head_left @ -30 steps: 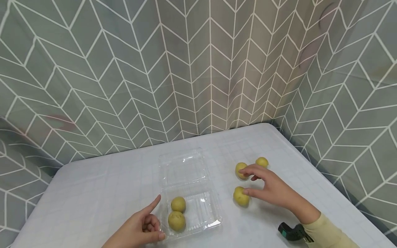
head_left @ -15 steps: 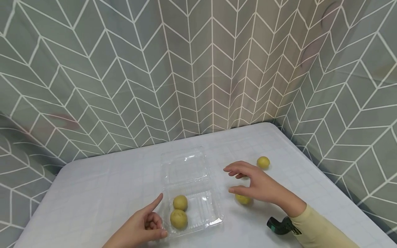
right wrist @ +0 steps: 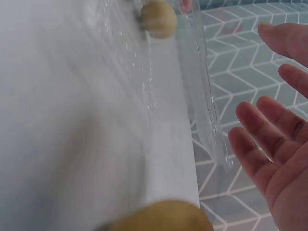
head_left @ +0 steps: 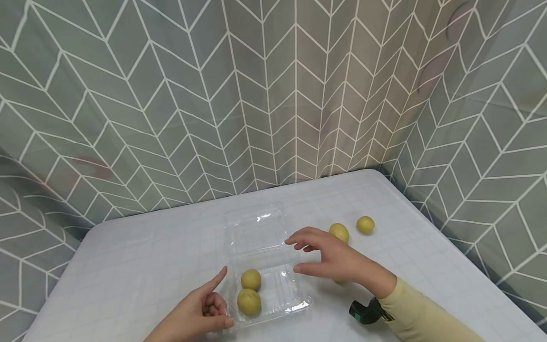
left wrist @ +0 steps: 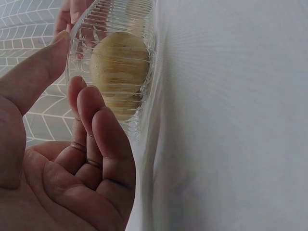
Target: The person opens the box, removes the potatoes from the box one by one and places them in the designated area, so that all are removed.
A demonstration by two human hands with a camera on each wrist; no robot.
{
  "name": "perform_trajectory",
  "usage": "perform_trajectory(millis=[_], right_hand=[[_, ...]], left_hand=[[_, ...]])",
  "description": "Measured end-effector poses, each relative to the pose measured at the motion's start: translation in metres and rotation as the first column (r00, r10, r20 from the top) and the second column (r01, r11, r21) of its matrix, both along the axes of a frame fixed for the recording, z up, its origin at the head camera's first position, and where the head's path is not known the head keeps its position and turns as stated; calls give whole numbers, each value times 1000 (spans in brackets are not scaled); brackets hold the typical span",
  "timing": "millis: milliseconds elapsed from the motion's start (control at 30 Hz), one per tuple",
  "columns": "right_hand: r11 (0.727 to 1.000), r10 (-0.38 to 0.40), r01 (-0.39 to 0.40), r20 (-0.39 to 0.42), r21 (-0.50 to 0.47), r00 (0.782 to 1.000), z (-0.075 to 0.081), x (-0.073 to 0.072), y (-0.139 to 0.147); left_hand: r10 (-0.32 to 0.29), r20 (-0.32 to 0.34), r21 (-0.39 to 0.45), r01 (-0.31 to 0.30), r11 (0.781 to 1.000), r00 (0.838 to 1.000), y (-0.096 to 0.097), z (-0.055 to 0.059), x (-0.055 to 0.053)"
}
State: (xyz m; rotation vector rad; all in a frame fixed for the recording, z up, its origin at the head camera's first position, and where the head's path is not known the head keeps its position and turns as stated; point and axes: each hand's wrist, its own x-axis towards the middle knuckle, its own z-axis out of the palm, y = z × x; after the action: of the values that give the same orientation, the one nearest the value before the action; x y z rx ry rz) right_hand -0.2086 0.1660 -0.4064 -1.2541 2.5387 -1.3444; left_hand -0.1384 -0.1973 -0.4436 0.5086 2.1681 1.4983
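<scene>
A clear hinged plastic box (head_left: 284,297) lies open on the table, with two round yellow fruits (head_left: 249,302) along its left side. My left hand (head_left: 192,308) is at that side. Its thumb touches the rim, its index finger points out along the edge, and the other fingers curl against the outer wall (left wrist: 122,72). My right hand (head_left: 326,254) hovers at the box's right side, thumb and fingers spread, holding nothing. Behind it sits a loose yellow fruit (head_left: 339,232). Another below the hand (head_left: 339,281) is almost fully hidden. A smaller yellow fruit (head_left: 365,224) lies farther right.
The box's lid (head_left: 256,230) lies folded back toward the curtain. A white cloth (head_left: 162,247) covers the table. A grey patterned curtain (head_left: 256,95) hangs behind and to the right. A dark device (head_left: 365,312) is strapped at my right wrist.
My right hand has moved left from the loose fruits to the box's right edge, uncovering the upper fruit and covering most of the lower one. My left hand stays at the box.
</scene>
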Motion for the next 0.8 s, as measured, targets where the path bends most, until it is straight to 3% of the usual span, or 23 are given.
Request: perform_trajectory(millis=[400,600,800], right_hand=[[997,67,-69,53,31,996,-5,1,-29],[995,91,-93,70,31,993,-7,-1,-39],[991,126,-128,28,49,992,-12,-4,-49]], left_hand=[[5,45,39,-7,999,999,-1,-1,0],[-14,22,50,13,999,1000,0,0,0],[4,47,36,-5,999,999,0,1,0]])
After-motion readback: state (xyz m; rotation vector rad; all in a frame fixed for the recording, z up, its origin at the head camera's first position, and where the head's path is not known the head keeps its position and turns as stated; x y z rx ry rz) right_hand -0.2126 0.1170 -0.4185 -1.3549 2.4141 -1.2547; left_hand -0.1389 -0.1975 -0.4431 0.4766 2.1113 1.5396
